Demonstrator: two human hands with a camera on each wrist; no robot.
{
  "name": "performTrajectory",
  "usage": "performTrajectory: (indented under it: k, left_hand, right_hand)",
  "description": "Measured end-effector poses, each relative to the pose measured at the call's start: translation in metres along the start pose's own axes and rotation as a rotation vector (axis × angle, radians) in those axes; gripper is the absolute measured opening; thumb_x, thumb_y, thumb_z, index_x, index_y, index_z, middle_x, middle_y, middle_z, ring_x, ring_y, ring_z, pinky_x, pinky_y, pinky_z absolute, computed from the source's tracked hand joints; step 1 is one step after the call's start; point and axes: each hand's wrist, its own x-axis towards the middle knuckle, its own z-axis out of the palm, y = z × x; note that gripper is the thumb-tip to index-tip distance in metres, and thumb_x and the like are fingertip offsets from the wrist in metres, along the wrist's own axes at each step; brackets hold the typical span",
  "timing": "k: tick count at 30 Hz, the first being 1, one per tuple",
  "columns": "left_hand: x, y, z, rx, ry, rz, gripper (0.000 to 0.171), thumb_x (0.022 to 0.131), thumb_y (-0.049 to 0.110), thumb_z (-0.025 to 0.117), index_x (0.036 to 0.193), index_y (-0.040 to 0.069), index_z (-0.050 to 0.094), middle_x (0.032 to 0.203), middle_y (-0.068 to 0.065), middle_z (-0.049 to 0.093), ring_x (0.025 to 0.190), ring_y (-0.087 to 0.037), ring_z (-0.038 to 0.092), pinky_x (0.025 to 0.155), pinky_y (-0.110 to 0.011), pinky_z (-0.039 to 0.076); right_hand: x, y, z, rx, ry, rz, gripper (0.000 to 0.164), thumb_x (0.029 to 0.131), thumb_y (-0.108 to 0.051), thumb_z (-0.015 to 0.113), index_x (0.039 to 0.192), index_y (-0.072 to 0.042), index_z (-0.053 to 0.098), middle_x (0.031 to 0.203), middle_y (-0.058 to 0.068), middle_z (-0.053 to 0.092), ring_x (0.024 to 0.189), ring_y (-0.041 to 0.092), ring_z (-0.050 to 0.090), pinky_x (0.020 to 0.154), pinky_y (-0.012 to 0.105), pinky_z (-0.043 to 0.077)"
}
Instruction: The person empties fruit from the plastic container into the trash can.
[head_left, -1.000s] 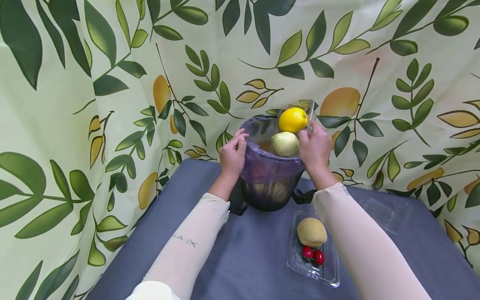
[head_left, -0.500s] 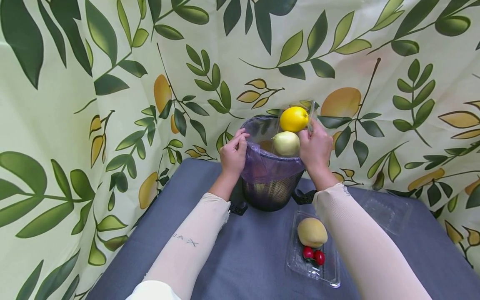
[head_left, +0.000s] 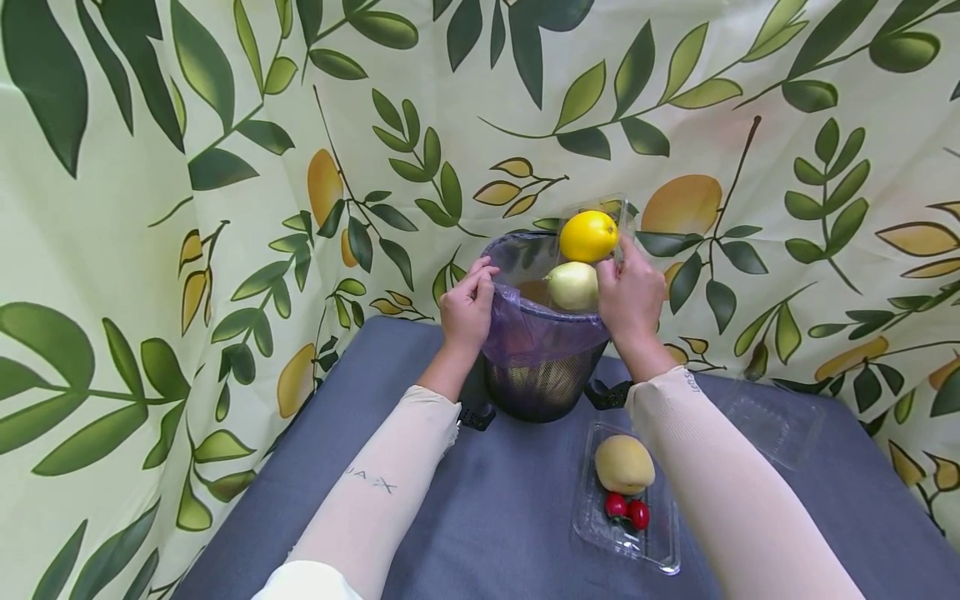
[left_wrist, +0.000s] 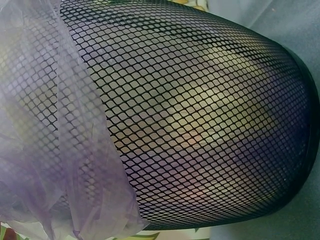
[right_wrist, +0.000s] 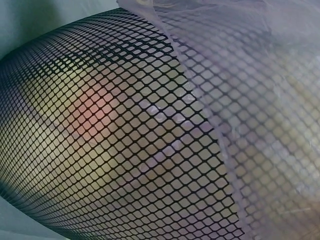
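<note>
Yellow lemon (head_left: 589,237) in tilted clear tray (head_left: 622,206)

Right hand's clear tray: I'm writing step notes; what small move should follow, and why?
Probably tilt the clear tray slightly more with the right hand: the yellow fruit and pale green fruit are at the mouth of the mesh bin, which the left hand holds.
</note>
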Motion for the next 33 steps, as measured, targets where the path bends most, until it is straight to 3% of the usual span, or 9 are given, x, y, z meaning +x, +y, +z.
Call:
performTrajectory:
  k: [10,20,27,33]
  left_hand:
    - [0.0006,0.0001,0.0005,-0.004,0.01,0.006,0.033,0.094,0.02,0.047,0.1,0.007,0.077,0.122,-0.002,0.07,0.112,-0.017,0.067,0.079,-0.035,0.055]
    - [0.0009,-0.0013,0.0002,-0.011,0.006,-0.009,0.033,0.095,0.02,0.047,0.101,0.008,0.077,0.122,-0.002,0.07,0.113,-0.016,0.067,0.08,-0.035,0.055]
    - [0.0002,-0.0002,-0.0007,-0.019,0.004,-0.02,0.032,0.094,0.02,0.048,0.1,0.007,0.077,0.121,-0.002,0.071,0.113,-0.017,0.067,0.084,-0.035,0.055]
    - [0.0004,0.0001,-0.0012,-0.028,0.009,-0.002,0.032,0.095,0.02,0.048,0.1,0.007,0.077,0.121,-0.004,0.071,0.113,-0.018,0.067,0.084,-0.035,0.055]
  right_hand:
    - [-0.0002,-0.0013,-0.0006,-0.015,-0.011,-0.02,0.043,0.09,-0.01,0.053,0.13,-0.004,0.062,0.053,0.005,0.04,0.049,0.025,0.032,0.05,0.035,0.025]
    - [-0.0002,-0.0012,0.0,-0.021,-0.015,-0.003,0.042,0.089,-0.013,0.051,0.128,-0.004,0.064,0.054,0.009,0.045,0.054,0.032,0.04,0.053,0.038,0.029]
    - [-0.0011,-0.0005,0.0005,-0.028,-0.035,0.036,0.045,0.09,-0.013,0.051,0.132,-0.002,0.061,0.064,0.022,0.06,0.062,0.04,0.049,0.061,0.049,0.04]
    - [-0.0012,-0.0018,-0.0001,-0.027,-0.039,0.059,0.044,0.091,-0.013,0.051,0.133,-0.004,0.061,0.065,0.022,0.063,0.063,0.04,0.052,0.062,0.049,0.041]
